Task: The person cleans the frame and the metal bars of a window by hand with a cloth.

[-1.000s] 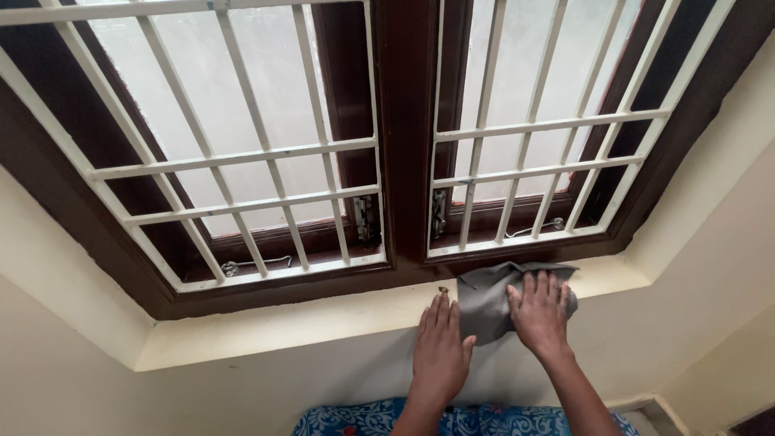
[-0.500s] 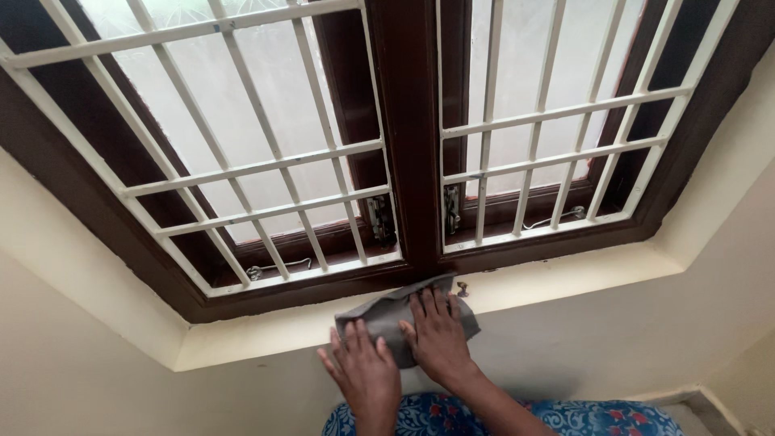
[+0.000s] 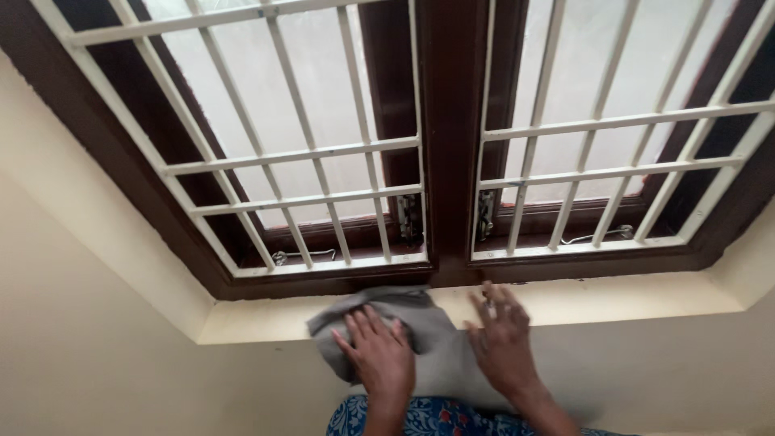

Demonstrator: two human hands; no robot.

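A grey cloth [image 3: 440,343] lies over the edge of the cream window sill [image 3: 613,299], just below the brown centre post [image 3: 448,161] of the window. My left hand [image 3: 379,355] lies flat on the cloth's left part with its fingers spread, pressing it against the sill and wall. My right hand [image 3: 500,339] is blurred, fingers apart, on the sill at the cloth's right edge; it holds nothing that I can see.
A white metal grille [image 3: 307,153] covers both window halves inside a dark brown frame. Metal latches [image 3: 408,218] and a hook stay [image 3: 303,257] sit at the bottom of the frame. Blue patterned fabric [image 3: 436,416] shows at the bottom edge. Cream walls slope in on both sides.
The cloth and both hands have slid left along the sill, from under the right window half to under the centre post. The right hand has come off the cloth; the left hand now covers it.
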